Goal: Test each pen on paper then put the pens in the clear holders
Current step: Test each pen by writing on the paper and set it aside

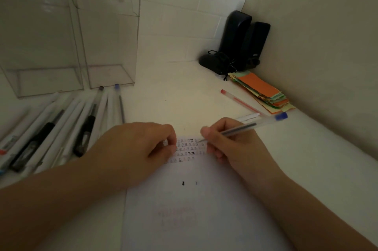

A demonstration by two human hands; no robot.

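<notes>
1. While the right hand (229, 144) grips a clear blue-capped pen (245, 127) in a writing hold, its tip rests on the sheet of paper (204, 209), at the far end of the sheet among rows of small dark test marks (189, 149).
2. Left of those marks, the left hand (139, 148) presses the paper flat, fingers curled down on the sheet; it grasps nothing that can be seen.
3. Judging by this, the step in hand is the testing of this pen, not yet its stowing.
4. Far left of the paper stand two clear holders (67, 46), side by side, and both look empty.
5. Between the holders and the paper's left edge lies a spread of pens (61, 124), white-barrelled and dark-gripped ones, apparently waiting their turn.
6. Beyond the paper's far right corner lies a red-capped pen (239, 100), and a white pen (250, 116) shows just behind the right hand; whether that hand touches it cannot be told.
7. Next, the move likely calls for lifting the tip, carrying the pen leftward past the left hand and dropping it upright into a holder's open top, which lies out of frame.
</notes>
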